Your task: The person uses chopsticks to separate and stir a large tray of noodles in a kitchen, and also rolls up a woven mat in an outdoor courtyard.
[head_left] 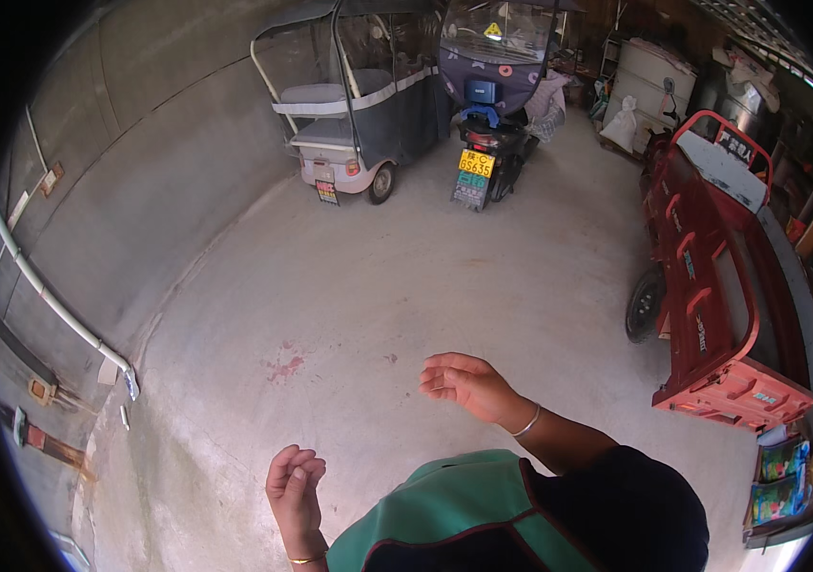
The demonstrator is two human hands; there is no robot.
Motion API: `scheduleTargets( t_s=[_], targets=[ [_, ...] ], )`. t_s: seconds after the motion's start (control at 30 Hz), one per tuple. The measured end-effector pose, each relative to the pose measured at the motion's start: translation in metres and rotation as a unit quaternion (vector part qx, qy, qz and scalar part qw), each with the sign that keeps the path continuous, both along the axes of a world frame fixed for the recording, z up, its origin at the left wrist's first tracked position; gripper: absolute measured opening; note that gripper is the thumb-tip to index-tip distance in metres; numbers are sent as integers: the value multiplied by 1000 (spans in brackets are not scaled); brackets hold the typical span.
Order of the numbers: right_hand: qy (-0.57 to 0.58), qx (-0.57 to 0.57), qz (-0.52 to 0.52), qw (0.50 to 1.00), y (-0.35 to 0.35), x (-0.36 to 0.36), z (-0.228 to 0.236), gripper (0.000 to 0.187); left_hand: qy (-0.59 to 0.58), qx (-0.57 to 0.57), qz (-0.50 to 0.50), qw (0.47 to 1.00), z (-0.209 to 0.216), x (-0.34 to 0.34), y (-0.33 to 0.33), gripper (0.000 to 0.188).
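My left hand (294, 491) is raised at the lower middle, with its fingers loosely bent and no object visible in it. A thin gold-coloured bracelet (308, 560) circles that wrist. Farther right and higher, my right hand (471, 385) reaches across in front of my body. Its fingers are half curled and slightly apart, with nothing seen between them. A pale bangle (528, 422) sits on the right wrist. Both hands are in the air above the grey concrete floor (368, 286), touching nothing. A green and dark garment (454, 510) covers my body.
An enclosed three-wheeler (330, 124) and a scooter (492, 157) stand ahead. A red cargo tricycle (702, 286) is parked on the right, near colourful packets (776, 481). Along the left wall runs a white pipe (63, 305). A white sack (621, 124) lies far right.
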State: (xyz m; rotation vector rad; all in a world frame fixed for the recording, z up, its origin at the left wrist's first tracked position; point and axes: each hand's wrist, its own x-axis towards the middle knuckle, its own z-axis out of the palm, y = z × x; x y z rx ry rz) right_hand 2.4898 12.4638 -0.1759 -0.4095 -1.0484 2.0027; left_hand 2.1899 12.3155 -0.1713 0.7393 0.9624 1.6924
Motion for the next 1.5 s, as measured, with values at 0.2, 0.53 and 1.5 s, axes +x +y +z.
scheduleTargets(
  t_s=[0.2, 0.53, 1.5],
  targets=[
    [19, 24, 193, 981, 42, -150, -4, 33, -6, -64, 197, 978, -37, -67, -68, 33],
    [21, 4, 404, 915, -42, -434, -2, 32, -17, 0, 391, 920, -37, -272, -196, 31],
    [33, -39, 788, 613, -535, -1383, -134, 57, -116, -42, 903, 411, -190, -777, -669, 31]
  ],
)
